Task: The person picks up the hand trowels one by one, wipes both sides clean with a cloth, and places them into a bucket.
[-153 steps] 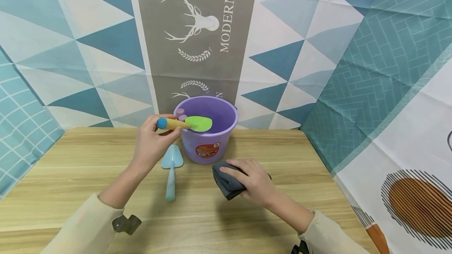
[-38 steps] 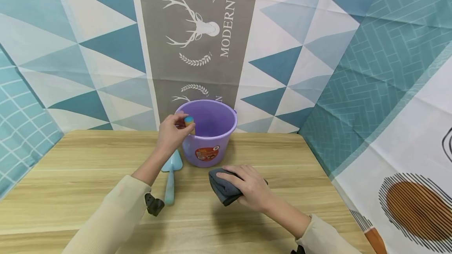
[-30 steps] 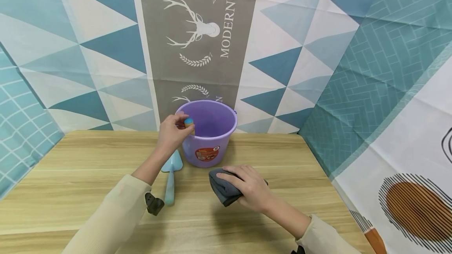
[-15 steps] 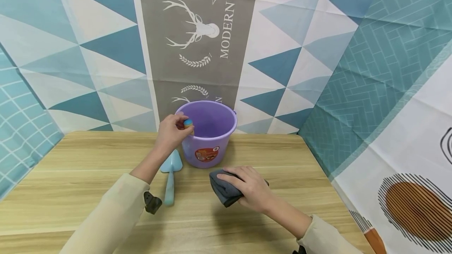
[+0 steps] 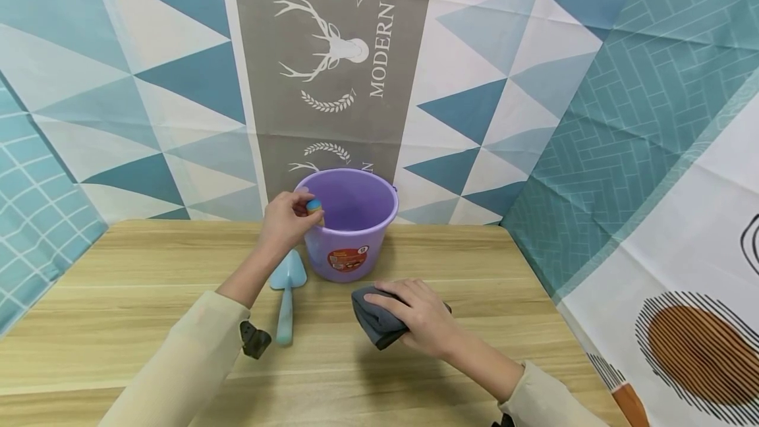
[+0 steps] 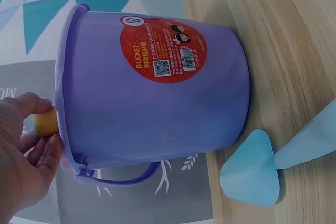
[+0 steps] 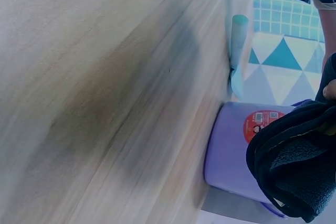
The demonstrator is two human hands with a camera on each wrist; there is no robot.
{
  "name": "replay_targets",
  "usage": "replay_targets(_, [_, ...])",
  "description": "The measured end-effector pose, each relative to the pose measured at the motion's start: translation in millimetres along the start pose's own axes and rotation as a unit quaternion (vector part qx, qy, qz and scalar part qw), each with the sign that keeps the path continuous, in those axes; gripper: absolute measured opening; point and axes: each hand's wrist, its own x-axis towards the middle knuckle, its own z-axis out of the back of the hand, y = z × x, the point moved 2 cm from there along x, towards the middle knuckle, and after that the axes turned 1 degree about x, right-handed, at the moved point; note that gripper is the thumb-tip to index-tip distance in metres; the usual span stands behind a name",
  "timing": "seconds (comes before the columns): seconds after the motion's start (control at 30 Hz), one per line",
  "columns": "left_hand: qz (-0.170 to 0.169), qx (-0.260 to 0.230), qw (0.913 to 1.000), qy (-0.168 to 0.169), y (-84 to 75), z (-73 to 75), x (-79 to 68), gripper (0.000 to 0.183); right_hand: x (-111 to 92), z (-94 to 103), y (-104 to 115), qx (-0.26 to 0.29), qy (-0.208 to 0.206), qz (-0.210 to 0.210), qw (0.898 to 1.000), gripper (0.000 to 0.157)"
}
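Lower than five seconds ago, the yellow-handled tool (image 5: pixel 317 217) has gone into the purple bucket (image 5: pixel 322 254); its green blade is hidden and only the blue-tipped end shows at the left rim. Thumb and fingers of the left hand (image 5: pixel 283 221) pinch that end, parted by just its thickness. From where I stand, the bucket sits upright midway along the back edge of the table (image 5: pixel 124 308), with wide wood running to both back corners. Just left of it lies a light-blue trowel (image 5: pixel 287 290), grip toward the front edge. The right hand (image 5: pixel 418 315) grips a folded grey cloth (image 5: pixel 373 313), fingers curved over it, close before the bucket and well short of the right edge.
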Motion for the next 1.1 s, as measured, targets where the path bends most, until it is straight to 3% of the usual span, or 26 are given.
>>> replay_targets(0.63, [0.009,-0.028,0.9993,-0.025,2.8,5.0,-1.2,0.030,-4,-0.6,4,-0.002,0.001,0.002,1.000,0.068])
replay_targets(1.1, [0.006,-0.022,0.9993,-0.029,9.7,12.2,-8.4,0.032,-2,0.8,4,0.003,0.013,-0.009,1.000,0.070])
